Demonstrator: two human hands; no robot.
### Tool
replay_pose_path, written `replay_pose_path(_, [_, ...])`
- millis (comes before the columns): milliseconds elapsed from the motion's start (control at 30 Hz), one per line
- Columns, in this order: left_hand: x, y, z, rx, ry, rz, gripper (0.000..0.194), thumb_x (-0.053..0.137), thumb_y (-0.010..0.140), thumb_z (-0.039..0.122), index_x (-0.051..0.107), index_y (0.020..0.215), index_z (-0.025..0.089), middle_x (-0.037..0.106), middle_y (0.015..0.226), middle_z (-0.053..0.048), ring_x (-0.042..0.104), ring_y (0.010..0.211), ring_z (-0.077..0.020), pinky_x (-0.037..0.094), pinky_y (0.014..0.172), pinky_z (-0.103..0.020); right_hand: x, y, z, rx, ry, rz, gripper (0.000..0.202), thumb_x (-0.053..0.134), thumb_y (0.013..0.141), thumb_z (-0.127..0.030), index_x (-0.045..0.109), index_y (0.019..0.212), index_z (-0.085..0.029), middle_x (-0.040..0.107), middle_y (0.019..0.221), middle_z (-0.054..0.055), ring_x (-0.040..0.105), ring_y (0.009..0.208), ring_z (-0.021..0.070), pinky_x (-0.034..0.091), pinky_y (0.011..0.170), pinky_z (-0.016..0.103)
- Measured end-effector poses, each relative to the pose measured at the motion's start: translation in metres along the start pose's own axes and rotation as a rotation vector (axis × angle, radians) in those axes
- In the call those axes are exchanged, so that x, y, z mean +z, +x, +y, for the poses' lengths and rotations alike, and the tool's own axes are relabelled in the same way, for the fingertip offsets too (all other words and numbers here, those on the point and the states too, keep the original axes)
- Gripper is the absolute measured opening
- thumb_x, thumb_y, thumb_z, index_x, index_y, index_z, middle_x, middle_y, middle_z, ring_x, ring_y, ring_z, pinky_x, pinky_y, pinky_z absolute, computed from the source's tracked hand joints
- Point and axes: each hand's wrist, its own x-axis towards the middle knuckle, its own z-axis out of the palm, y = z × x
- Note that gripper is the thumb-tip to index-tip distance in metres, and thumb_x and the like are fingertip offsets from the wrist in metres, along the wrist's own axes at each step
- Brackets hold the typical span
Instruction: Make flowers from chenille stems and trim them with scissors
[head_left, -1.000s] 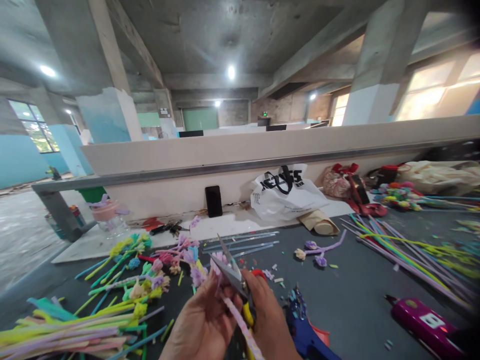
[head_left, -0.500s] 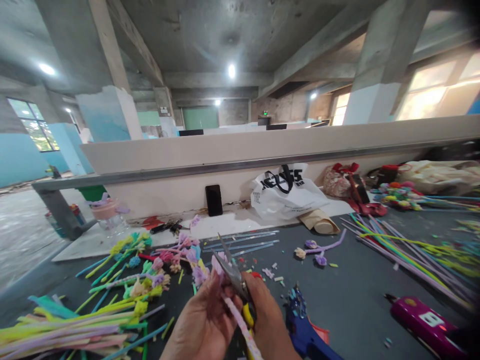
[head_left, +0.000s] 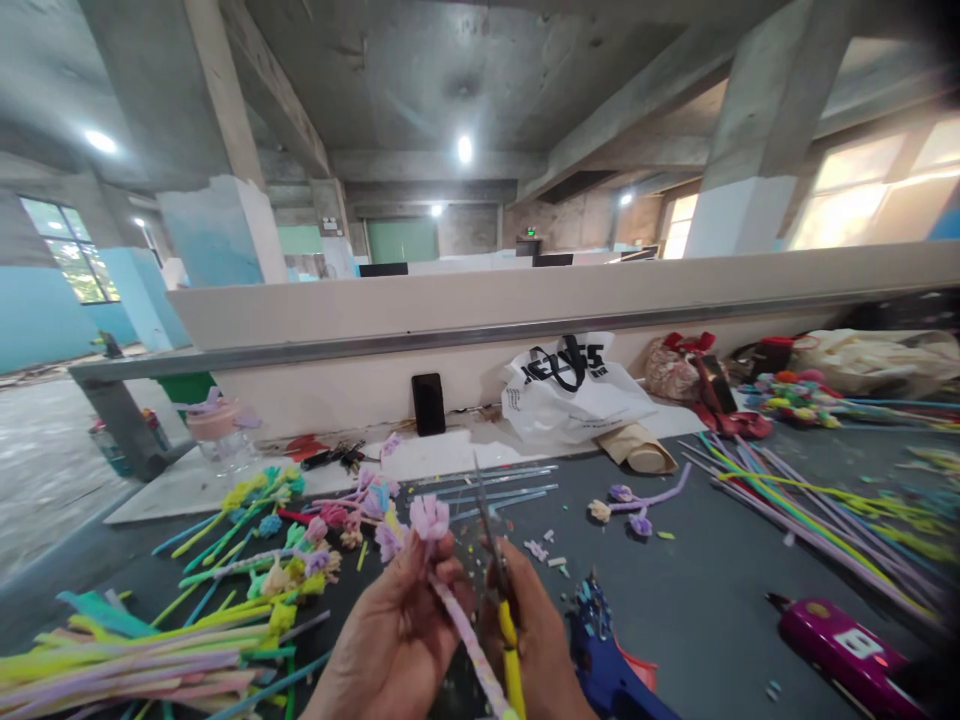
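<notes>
Between the fingertips of my left hand [head_left: 401, 630] is a pale purple pipe-cleaner flower [head_left: 430, 517], its petals standing up above the thumb. The flower's pink and white wrapped stem [head_left: 472, 645] slants down to the lower right, between my two hands. My right hand [head_left: 536, 635] is closed around yellow-handled scissors [head_left: 506, 600]. The scissor blades point up and away, just right of the flower and apart from it. Small cut bits lie on the dark table beyond my right hand.
Finished pipe-cleaner flowers [head_left: 270, 490] and a bundle of fuzzy stems [head_left: 150, 660] lie left. At right are a blue glue gun [head_left: 611, 660], a purple tool [head_left: 840, 645] and more stems [head_left: 810, 530]. A phone [head_left: 429, 404] and white bag [head_left: 574, 395] stand at the back.
The scissors have moved right, away from the flower, and their blades now point more upright. The flower head is now in plain sight above my left fingers.
</notes>
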Motion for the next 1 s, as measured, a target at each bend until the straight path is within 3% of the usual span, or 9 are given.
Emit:
replay_pose_path(200, [0.0, 0.001, 0.003, -0.006, -0.022, -0.042, 0.029, 0.034, 0.086, 0.012, 0.059, 0.072, 0.008, 0.059, 0.066, -0.006, 0.049, 0.05, -0.008, 0.046, 0.051, -0.024, -0.002, 0.0, 0.004, 0.067, 0.016, -0.062, 0.052, 0.055, 0.07, -0.019, 0.045, 0.12, -0.022, 0.06, 0.107, 0.006, 0.058, 0.096, 0.0214, 0.047, 0.081, 0.028])
replay_pose_path(367, [-0.003, 0.001, 0.0, -0.06, 0.031, -0.048, 0.026, 0.038, 0.084, 0.011, 0.06, 0.071, 0.007, 0.057, 0.064, -0.006, 0.051, 0.052, -0.0098, 0.046, 0.052, -0.026, -0.004, 0.001, -0.004, 0.029, -0.078, -0.062, 0.05, 0.052, 0.069, -0.014, 0.047, 0.118, -0.025, 0.058, 0.1, 0.005, 0.058, 0.09, 0.0193, 0.047, 0.08, 0.028])
replay_pose_path(600, [-0.006, 0.002, 0.0, -0.004, 0.158, -0.037, 0.026, 0.041, 0.082, 0.008, 0.061, 0.065, 0.008, 0.057, 0.058, -0.006, 0.052, 0.049, -0.0113, 0.046, 0.05, -0.027, -0.01, 0.002, -0.003, -0.041, -0.237, -0.115, 0.053, 0.052, 0.07, -0.015, 0.041, 0.121, -0.026, 0.056, 0.1, 0.005, 0.058, 0.091, 0.0209, 0.047, 0.078, 0.03])
replay_pose_path(1000, [-0.007, 0.002, -0.001, -0.016, 0.179, -0.051, 0.019, 0.044, 0.08, 0.008, 0.06, 0.07, 0.01, 0.058, 0.061, -0.006, 0.051, 0.051, -0.0117, 0.046, 0.051, -0.027, -0.01, 0.001, -0.001, -0.043, -0.239, -0.146, 0.055, 0.053, 0.069, -0.015, 0.039, 0.122, -0.027, 0.056, 0.101, 0.006, 0.058, 0.088, 0.0213, 0.048, 0.075, 0.029])
